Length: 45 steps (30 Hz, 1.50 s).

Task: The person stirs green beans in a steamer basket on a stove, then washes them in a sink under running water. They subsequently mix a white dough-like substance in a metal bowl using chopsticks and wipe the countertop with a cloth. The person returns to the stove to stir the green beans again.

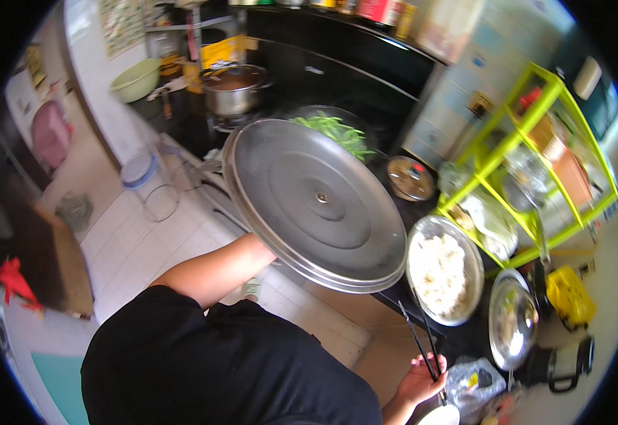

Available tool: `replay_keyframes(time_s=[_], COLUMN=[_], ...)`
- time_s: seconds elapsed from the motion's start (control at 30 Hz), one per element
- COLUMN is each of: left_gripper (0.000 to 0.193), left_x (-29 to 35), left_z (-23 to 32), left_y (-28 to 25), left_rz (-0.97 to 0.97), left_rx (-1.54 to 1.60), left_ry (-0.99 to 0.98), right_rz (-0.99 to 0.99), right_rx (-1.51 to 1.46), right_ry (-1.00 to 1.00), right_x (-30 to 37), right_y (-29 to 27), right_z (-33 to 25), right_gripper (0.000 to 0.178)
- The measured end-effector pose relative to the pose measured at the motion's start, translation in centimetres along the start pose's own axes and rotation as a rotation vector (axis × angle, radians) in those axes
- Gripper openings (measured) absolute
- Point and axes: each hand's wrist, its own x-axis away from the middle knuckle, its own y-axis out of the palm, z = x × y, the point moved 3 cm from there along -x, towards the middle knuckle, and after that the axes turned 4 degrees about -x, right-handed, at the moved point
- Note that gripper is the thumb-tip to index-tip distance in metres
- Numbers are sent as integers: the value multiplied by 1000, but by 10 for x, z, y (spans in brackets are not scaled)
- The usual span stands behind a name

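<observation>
My left hand (258, 249) is mostly hidden behind a large round grey metal wok lid (302, 205), which it holds up tilted in front of me; its fingers do not show. A screw sits at the centre of the lid's face. Beyond the lid, chopped green vegetables (334, 133) lie in a dark wok (316, 110) on the stove, partly covered from view. My right hand (422, 379), low at the right, is closed around a pair of dark chopsticks (422, 340), their tips spread apart. A metal basin (473, 290) of white food pieces (438, 273) stands just past the tips.
A lidded steel pot (232, 99) stands on the stove's left. Along the right counter are a glass-lidded dish (411, 178), a lime-green rack (490, 159), a shiny metal bowl (513, 319), a kettle (564, 363) and a plastic bag (473, 382). A clear bin (149, 188) is on the left.
</observation>
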Motion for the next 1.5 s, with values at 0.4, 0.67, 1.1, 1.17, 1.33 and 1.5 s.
replay_keyframes(time_s=[0.4, 0.67, 1.1, 1.17, 1.33, 1.5], left_gripper=[42, 44, 42, 42, 40, 38], left_x=[158, 234, 239, 236, 228, 222], left_z=[228, 366, 560, 588, 674, 767], left_y=[-128, -234, -287, -287, -292, -326], left_rz=[347, 449, 479, 530, 570, 555], left_rx=[-126, 10, -255, -221, -272, -443], left_ry=[451, 558, 679, 687, 739, 795], right_rz=[-376, -358, -570, -655, -774, -841], right_rx=[35, 36, 53, 10, -93, -73], right_ry=[297, 439, 587, 597, 729, 731], right_x=[-24, 11, 1, -6, -10, -5], right_y=[214, 329, 475, 506, 593, 654], right_z=[208, 352, 565, 605, 682, 733], right_gripper=[41, 41, 44, 44, 45, 46])
